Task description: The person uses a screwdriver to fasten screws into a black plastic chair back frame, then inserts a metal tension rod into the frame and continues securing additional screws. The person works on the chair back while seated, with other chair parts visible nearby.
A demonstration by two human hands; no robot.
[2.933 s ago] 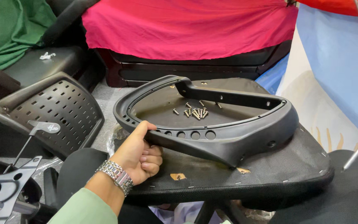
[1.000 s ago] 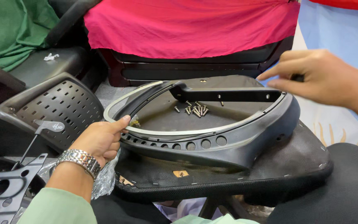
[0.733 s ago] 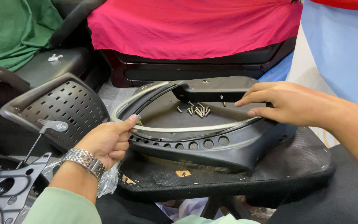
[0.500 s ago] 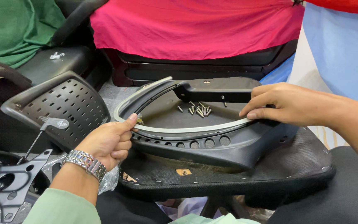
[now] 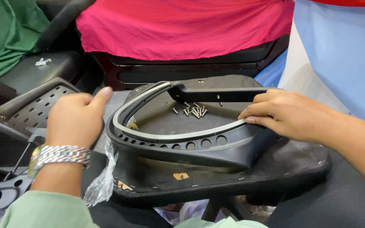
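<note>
Resting knuckles-up, the left hand (image 5: 76, 120) curls loosely beside the black frame (image 5: 182, 145); the right hand (image 5: 290, 115) pinches its rim.

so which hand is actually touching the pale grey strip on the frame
The right hand: its fingertips press the grey strip. The left hand rests beside the black frame.

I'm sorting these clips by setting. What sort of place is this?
Probably an office-chair assembly or repair workshop: a curved black plastic chair frame lies on an upturned black seat base, loose metal screws sit inside it, and a perforated black plastic chair back waits nearby.
</note>
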